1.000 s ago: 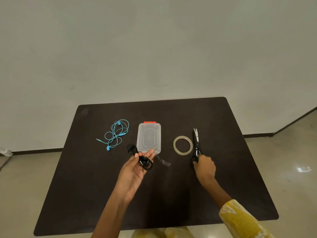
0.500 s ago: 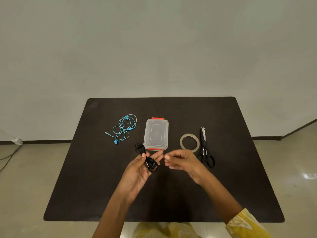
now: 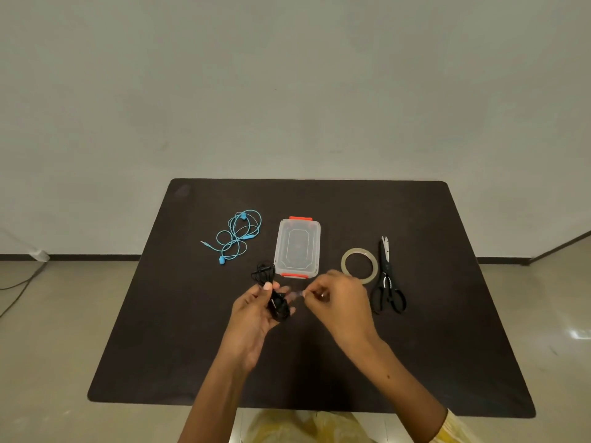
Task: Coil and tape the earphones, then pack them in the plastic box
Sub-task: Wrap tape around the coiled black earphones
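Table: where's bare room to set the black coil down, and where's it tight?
Free: the table's near strip before the left hand and right hand; the far strip behind the plastic box; the right side past the scissors. Crowded: the middle row, blue earphones, box, tape roll, scissors, with the black earphones held in front.

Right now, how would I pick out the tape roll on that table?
Start at the clear plastic box with orange clips in the middle of the dark table. Between it and the black scissors lies the tape roll, a flat translucent ring, the only round thing there.
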The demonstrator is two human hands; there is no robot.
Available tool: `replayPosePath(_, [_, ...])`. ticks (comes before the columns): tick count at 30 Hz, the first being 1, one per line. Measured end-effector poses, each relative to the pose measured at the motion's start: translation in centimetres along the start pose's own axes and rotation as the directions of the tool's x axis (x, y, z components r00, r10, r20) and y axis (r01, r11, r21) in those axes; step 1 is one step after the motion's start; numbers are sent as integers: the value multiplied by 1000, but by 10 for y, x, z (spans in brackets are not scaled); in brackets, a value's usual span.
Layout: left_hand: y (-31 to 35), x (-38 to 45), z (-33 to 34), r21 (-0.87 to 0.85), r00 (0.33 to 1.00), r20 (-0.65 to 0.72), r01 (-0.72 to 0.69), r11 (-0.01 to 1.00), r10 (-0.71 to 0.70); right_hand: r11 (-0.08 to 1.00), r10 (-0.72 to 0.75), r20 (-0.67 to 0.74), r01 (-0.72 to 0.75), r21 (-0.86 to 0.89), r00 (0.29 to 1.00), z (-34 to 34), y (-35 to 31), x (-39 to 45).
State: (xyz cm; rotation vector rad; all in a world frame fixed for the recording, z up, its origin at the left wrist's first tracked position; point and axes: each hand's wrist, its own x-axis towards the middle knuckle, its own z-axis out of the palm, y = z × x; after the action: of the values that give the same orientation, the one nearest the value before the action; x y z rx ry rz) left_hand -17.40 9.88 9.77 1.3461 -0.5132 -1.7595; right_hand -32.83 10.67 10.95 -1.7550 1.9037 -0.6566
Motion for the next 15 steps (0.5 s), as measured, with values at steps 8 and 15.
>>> replayPosePath(8, [1,-7,-3,317,976,99,-217,923,195,685,86,317,-287,669,944,-17,-19,9])
replayPosePath(15, [-1,-15,11,483,921,203,-389,784,332,618,114,412,-389,683,904,-16,-20,10])
